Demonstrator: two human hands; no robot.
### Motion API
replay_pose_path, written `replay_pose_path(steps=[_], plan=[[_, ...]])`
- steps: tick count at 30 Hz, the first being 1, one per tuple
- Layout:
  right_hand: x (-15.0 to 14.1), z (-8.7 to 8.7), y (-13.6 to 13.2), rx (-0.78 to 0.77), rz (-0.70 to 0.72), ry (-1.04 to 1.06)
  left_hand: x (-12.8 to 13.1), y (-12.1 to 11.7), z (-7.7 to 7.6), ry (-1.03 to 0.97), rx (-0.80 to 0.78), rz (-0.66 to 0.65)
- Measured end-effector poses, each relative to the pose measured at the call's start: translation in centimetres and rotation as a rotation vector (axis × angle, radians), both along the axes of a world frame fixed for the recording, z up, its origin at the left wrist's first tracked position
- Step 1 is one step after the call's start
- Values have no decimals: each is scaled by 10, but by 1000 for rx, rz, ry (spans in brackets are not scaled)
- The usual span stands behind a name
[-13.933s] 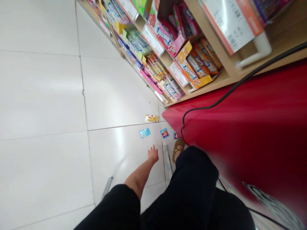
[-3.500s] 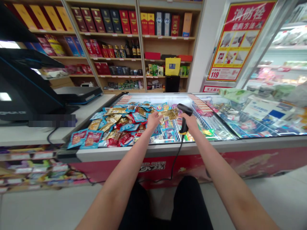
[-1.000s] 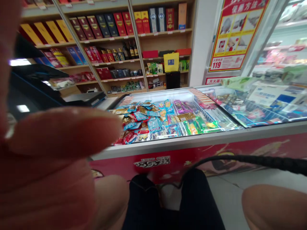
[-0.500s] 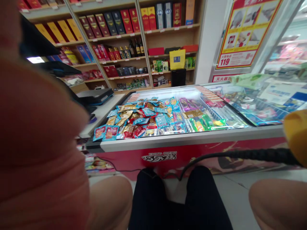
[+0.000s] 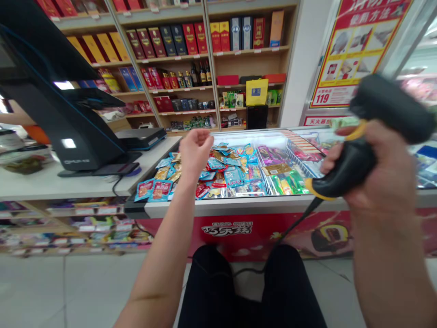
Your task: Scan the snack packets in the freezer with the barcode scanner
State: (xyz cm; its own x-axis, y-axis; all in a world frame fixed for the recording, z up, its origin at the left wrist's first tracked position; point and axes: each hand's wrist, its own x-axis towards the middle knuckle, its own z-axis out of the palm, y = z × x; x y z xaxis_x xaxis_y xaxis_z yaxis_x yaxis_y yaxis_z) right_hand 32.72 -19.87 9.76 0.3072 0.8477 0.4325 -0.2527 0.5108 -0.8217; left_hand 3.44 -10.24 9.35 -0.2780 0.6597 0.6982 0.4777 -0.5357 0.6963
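Blue, red and gold packets [image 5: 218,169] lie heaped on the freezer [image 5: 239,205]. Left hand [image 5: 196,150] raised before them, forearm slanting up, fingers curled; full closure cannot be told. Well apart, right hand [image 5: 385,182] raised, wrapped round the black scanner [image 5: 353,166].

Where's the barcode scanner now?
On the right of the head view, the scanner is gripped in the right hand, before the freezer, with the 119 poster behind.
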Motion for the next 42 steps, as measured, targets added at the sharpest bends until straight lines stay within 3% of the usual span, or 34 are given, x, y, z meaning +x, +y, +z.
replay_pose_path(steps=[2,4,7,10,14,23,29,35,39,42], plan=[[-3,-20,25,-185,130,87,4,50,-26,239,-217,120],[-7,-46,52,-358,173,117,12,84,-51,478,-406,191],[-13,-86,83,-513,162,106,30,111,-81,750,-512,201],[-20,-112,97,-589,147,102,46,125,-101,926,-617,290],[-27,-126,103,-585,157,82,56,135,-110,1001,-683,384],[-35,-134,110,-578,212,-2,59,145,-108,907,-710,412],[-41,-133,114,-576,172,-30,55,140,-94,554,-588,205],[-50,-126,129,-467,48,6,50,114,-75,265,-425,-13],[-54,-120,137,-417,-69,-19,55,90,-89,-26,-509,-407],[-58,-118,135,-413,-75,-83,64,73,-106,-131,-543,-593]])
